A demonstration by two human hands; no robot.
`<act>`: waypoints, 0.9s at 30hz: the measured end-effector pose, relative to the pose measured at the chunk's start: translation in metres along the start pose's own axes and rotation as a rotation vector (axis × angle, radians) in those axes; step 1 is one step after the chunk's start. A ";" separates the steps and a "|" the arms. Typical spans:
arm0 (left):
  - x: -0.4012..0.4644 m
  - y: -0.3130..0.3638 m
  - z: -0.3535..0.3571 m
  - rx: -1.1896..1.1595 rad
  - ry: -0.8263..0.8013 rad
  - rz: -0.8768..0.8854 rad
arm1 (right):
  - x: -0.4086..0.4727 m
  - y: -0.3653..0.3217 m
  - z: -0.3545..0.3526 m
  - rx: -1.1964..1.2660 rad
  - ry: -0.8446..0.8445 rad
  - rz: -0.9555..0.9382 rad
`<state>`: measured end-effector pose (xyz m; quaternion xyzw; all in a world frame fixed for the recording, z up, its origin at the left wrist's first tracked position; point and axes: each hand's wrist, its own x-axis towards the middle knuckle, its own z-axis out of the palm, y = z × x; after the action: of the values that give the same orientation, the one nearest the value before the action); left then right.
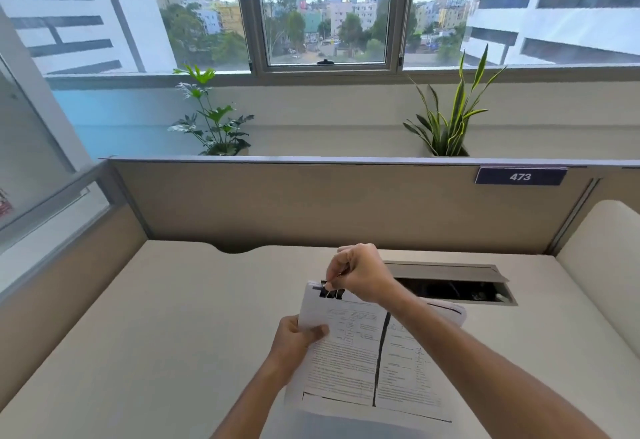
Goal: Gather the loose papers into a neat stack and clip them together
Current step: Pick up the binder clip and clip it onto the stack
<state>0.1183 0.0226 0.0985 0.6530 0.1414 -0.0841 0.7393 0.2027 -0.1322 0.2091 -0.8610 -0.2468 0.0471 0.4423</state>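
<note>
A stack of printed papers is held up above the cream desk, tilted toward me. My left hand grips the stack's left edge, thumb on the top sheet. A black binder clip sits on the stack's top left corner. My right hand pinches the clip's wire handle from above. The lower sheets of the stack are hidden behind the top page.
An open cable tray with a raised lid is set in the desk behind the papers. A beige partition with a "473" label bounds the desk. Two potted plants stand beyond it.
</note>
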 end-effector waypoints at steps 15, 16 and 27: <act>-0.027 0.010 -0.052 -0.019 0.067 0.060 | 0.021 -0.057 0.043 -0.007 -0.133 -0.003; -0.027 0.009 -0.054 -0.023 0.069 0.063 | 0.022 -0.059 0.045 0.002 -0.141 0.007; -0.029 0.016 -0.083 -0.096 0.089 0.072 | 0.000 -0.029 -0.001 0.052 -0.017 0.205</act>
<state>0.0873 0.1051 0.1139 0.6247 0.1544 -0.0216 0.7652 0.1918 -0.1189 0.2320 -0.8695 -0.1596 0.1057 0.4553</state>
